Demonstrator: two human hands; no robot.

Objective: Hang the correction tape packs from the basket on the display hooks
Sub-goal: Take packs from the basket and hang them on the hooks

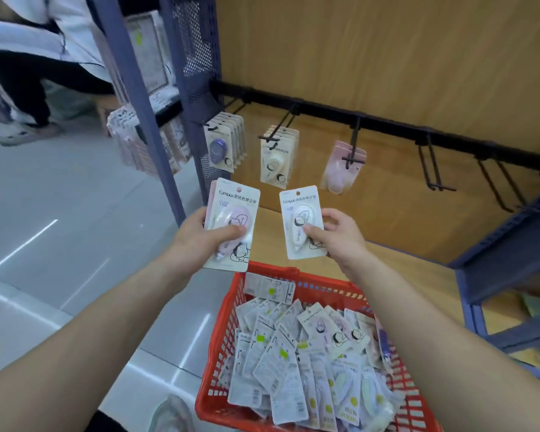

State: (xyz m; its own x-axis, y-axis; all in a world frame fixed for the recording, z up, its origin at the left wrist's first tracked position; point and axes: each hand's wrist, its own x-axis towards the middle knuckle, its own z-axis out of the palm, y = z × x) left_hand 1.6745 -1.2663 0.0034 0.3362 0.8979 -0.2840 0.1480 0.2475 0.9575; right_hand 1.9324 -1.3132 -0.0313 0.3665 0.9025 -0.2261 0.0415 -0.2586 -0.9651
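My left hand [201,236] grips a small stack of pink correction tape packs [234,210], held upright below the hooks. My right hand [340,235] pinches a single white pack [298,210] by its lower right side. A red basket [231,310] lies below my arms, filled with several loose packs [306,363]. On the black rail [387,123], three hooks carry packs: purple ones [223,145], cream ones [278,154] and pink ones [343,166].
Two bare hooks [434,169] [499,188] stick out of the rail at the right. A blue perforated upright [197,67] borders the wooden shelf on the left. Another person's legs [28,98] stand on the tiled floor at far left.
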